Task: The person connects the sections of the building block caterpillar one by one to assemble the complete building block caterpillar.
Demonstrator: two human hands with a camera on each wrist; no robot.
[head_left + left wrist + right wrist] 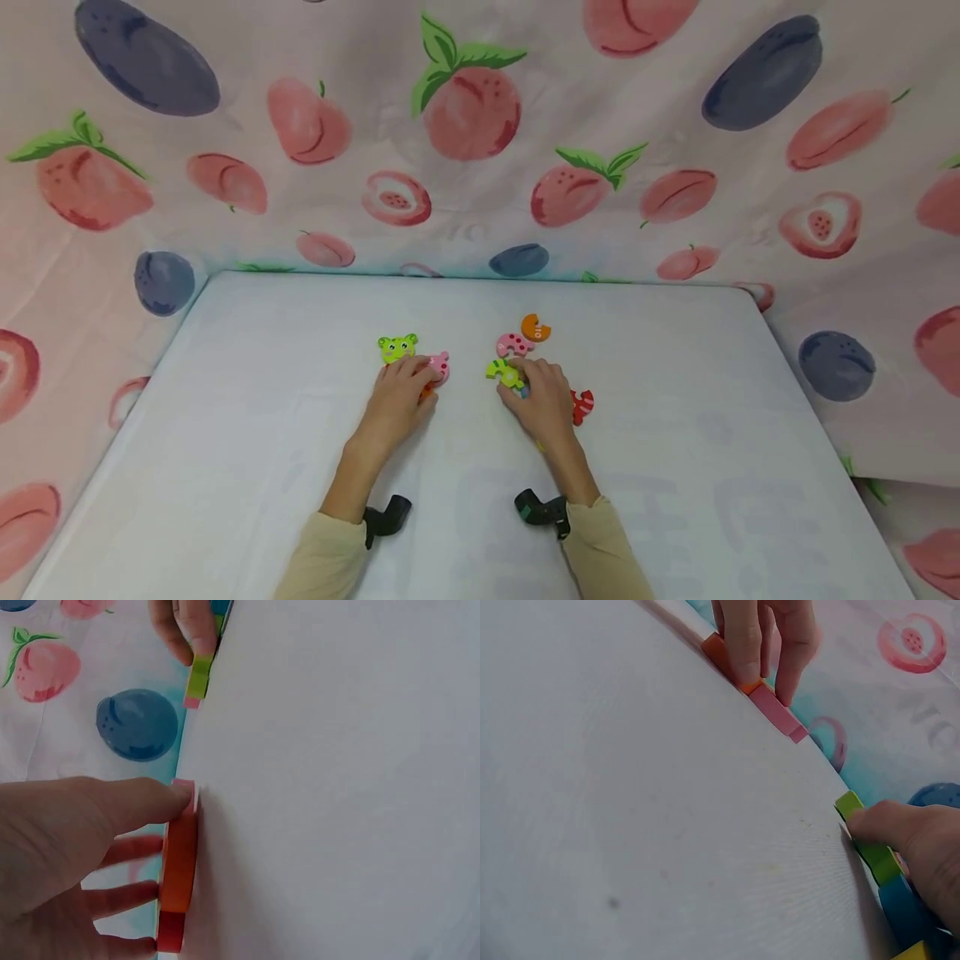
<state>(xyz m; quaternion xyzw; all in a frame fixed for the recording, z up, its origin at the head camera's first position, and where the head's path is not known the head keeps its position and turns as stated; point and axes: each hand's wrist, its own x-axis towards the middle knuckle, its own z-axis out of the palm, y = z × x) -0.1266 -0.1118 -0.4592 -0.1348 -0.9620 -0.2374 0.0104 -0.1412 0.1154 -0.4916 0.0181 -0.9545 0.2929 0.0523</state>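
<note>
My left hand lies over a small cluster of flat painted wooden pieces. Its thumb and index finger pinch the pink piece, while an orange piece and a red piece sit beneath the palm. Just beyond the fingers is a green animal-face piece. Across a gap, my right hand pinches a green striped piece between thumb and fingers. Beside that piece are a blue piece and a yellow piece, mostly covered by this hand in the head view.
Past the right hand lie a pink spotted arch piece and an orange piece with a notch. A red striped piece is to its right. The white table meets a fruit-print cloth. Both wrists wear black cameras.
</note>
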